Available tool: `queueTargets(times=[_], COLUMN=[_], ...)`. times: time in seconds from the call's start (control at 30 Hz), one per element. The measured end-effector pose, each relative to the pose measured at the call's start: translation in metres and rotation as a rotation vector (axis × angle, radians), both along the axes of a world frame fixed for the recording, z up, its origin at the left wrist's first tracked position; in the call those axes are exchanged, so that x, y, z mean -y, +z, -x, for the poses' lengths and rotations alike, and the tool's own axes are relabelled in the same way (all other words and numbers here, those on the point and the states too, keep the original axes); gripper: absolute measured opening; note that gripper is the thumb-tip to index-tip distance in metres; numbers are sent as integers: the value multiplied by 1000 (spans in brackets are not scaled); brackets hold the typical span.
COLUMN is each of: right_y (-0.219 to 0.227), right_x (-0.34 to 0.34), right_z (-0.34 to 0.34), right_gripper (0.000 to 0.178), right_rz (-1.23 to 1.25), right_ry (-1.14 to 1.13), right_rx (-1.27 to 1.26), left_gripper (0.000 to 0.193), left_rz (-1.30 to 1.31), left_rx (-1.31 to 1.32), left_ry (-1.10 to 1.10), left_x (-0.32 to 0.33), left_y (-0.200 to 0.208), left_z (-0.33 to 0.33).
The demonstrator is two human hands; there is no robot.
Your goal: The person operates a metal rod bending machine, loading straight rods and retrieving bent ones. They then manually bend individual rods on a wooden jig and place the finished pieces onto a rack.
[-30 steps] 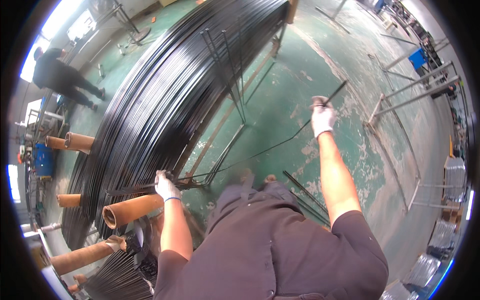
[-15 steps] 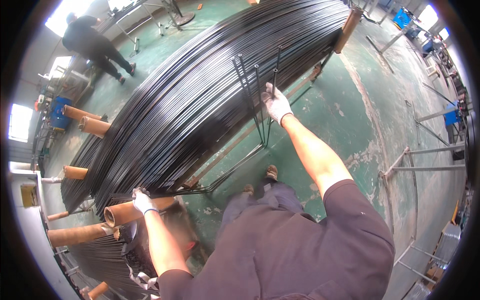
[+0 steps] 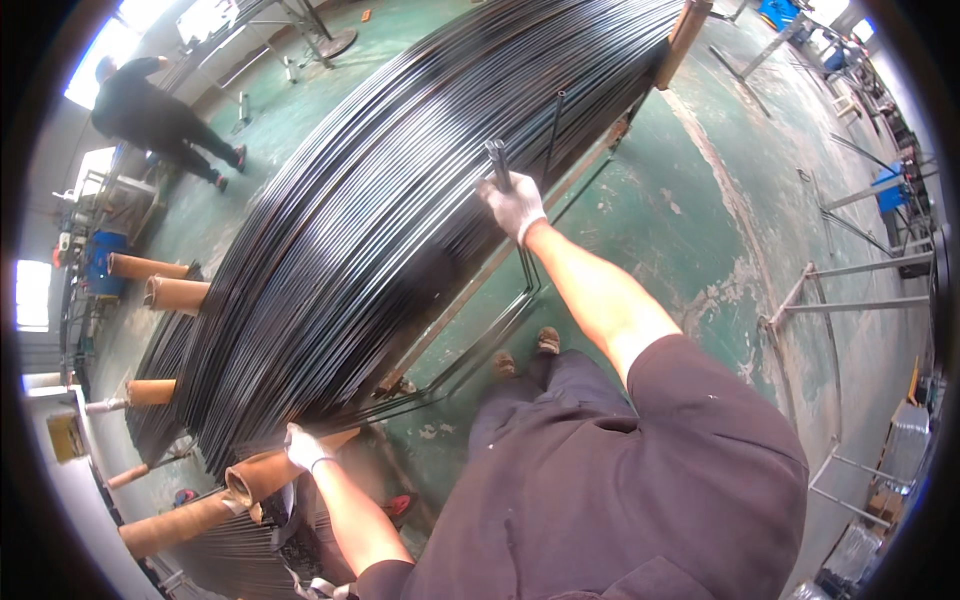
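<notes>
You are laying dark metal rods (image 3: 503, 165) onto the big rod pile (image 3: 380, 230) on the racks, your right hand (image 3: 513, 205) wrapped tight around them and your left hand (image 3: 303, 449) closed on their low end, so next ease them down flat.

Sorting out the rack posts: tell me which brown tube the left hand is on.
The left hand rests on the tube at the bundle's near end, beside the person's legs; the other tubes stand farther left, untouched.
</notes>
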State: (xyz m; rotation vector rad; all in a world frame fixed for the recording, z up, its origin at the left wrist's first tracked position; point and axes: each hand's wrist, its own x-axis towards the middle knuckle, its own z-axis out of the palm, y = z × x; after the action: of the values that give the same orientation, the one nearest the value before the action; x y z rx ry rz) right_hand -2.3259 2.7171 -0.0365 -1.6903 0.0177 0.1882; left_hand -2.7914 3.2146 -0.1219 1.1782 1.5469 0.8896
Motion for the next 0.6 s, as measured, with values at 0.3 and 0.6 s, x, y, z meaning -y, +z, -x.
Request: queueTargets(times=[0.3, 0.6], right_y=[16, 70], right_x=[145, 289], right_z=[108, 65], right_gripper=[23, 32], right_rz=[-185, -168], right_ry=[-231, -206], right_rx=[269, 327], left_gripper=[19, 54], left_rz=[98, 313], left_rx=[-57, -238], left_ry=[-137, -203], left_x=[65, 150], left_y=[40, 38], left_z=[-24, -109])
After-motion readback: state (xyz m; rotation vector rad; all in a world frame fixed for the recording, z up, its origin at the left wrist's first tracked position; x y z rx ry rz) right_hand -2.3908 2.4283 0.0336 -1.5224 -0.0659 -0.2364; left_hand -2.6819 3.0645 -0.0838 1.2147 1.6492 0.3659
